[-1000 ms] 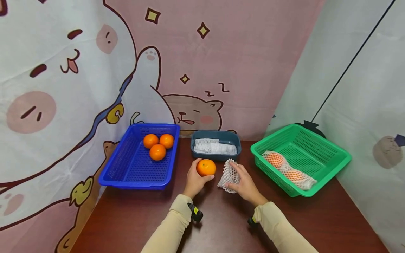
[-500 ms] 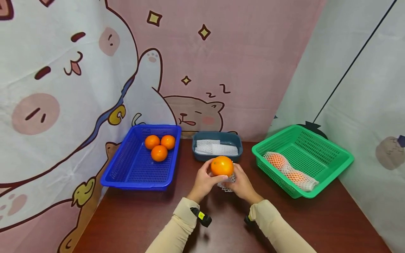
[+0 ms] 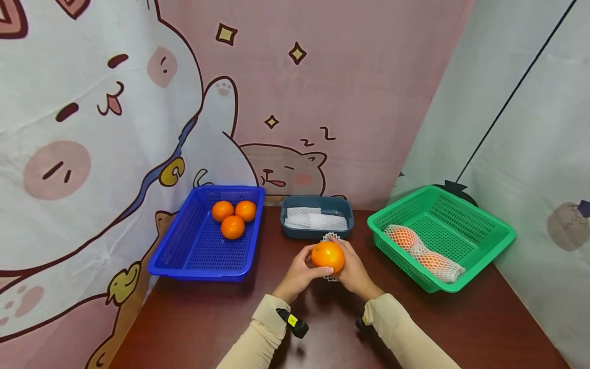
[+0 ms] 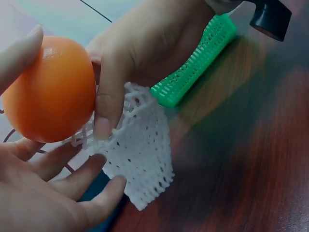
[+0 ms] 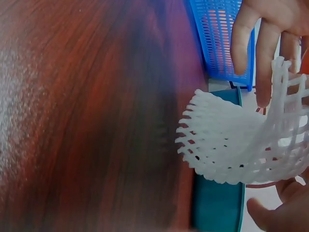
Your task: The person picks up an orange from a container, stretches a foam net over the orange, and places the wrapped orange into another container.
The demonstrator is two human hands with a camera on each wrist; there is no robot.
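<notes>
My left hand (image 3: 297, 275) grips a bare orange (image 3: 328, 256) between thumb and fingers, above the table's middle. Close against its right side is my right hand (image 3: 358, 272), which holds a white foam net sleeve (image 4: 140, 150). In the left wrist view, the right thumb presses on the sleeve's edge, right beside the orange (image 4: 50, 92). The sleeve's mouth spreads open in the right wrist view, where its mesh (image 5: 231, 140) hangs between the two hands. From the head view, the orange and the hands hide most of the sleeve.
A blue basket (image 3: 198, 271) with several oranges stands at the left. Behind the hands, a dark teal tray (image 3: 318, 233) carries flat white foam nets (image 3: 315, 220). The green basket (image 3: 488, 246) at the right bears two netted oranges (image 3: 424, 253). A printed cloth hangs behind.
My left hand has carried the orange rightward to the foam net sleeve, and the two hands now meet. The orange first rose, then dipped slightly toward the sleeve.
</notes>
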